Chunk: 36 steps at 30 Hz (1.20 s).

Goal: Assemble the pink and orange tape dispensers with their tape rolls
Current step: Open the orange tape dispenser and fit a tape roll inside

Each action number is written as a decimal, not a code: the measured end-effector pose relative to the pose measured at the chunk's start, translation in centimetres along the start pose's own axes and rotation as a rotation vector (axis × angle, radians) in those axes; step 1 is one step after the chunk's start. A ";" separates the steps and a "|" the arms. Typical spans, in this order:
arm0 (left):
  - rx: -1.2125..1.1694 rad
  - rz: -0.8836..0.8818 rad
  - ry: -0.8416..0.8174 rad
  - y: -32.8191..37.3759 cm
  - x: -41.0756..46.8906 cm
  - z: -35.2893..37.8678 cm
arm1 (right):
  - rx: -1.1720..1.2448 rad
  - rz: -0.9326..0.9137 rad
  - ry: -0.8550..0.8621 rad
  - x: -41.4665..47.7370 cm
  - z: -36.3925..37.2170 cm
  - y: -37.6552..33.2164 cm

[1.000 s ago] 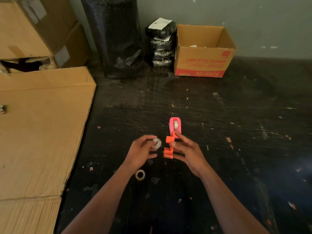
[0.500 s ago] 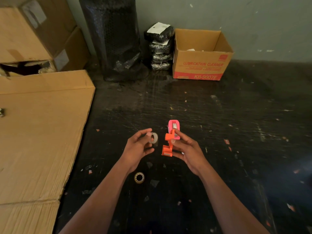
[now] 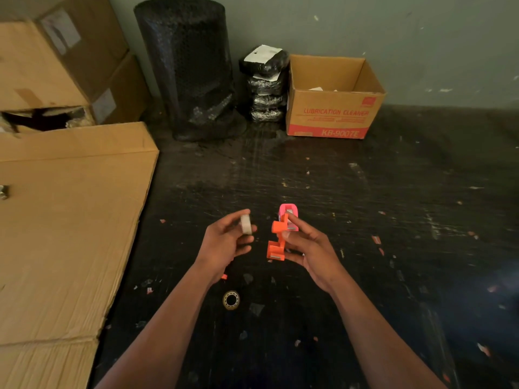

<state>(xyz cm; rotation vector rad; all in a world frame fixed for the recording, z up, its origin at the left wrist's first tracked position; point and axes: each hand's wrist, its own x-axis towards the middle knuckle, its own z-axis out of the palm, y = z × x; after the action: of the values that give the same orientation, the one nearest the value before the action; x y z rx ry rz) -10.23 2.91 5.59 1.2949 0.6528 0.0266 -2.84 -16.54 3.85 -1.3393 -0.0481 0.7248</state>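
Observation:
My right hand (image 3: 310, 249) holds the orange tape dispenser (image 3: 276, 239) upright above the dark floor, fingers wrapped round its right side. Just behind it stands the pink tape dispenser (image 3: 289, 214), with a tape roll seated in it. My left hand (image 3: 226, 242) pinches a small clear tape roll (image 3: 246, 224) between thumb and fingertips, a short gap left of the orange dispenser. A second, yellowish tape roll (image 3: 231, 300) lies flat on the floor below my left wrist.
Flattened cardboard (image 3: 67, 220) covers the floor on the left, with stacked cartons (image 3: 56, 66) behind it. At the back stand a black bubble-wrap roll (image 3: 191, 68), a pile of black-wrapped packets (image 3: 265, 85) and an open "Lubrication Cleaner" box (image 3: 334, 113). Small scraps litter the floor.
My left hand has drawn the clear roll up and away from the orange dispenser and turned it edge-on. My right hand has kept its hold on the dispenser.

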 end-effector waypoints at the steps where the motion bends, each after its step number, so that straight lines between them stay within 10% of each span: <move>1: 0.004 0.000 -0.002 0.1 -0.1 0.0 | -0.002 -0.004 -0.003 0.0 0.1 -0.1; 36: 0.218 -0.006 -0.197 0.8 0.4 0.7 | -0.047 0.033 -0.126 0.7 0.1 0.3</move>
<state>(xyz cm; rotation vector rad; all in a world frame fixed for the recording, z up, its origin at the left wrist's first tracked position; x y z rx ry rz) -9.31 2.72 6.19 1.4834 0.5003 -0.1798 -2.45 -16.07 3.38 -1.3400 -0.1448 0.8400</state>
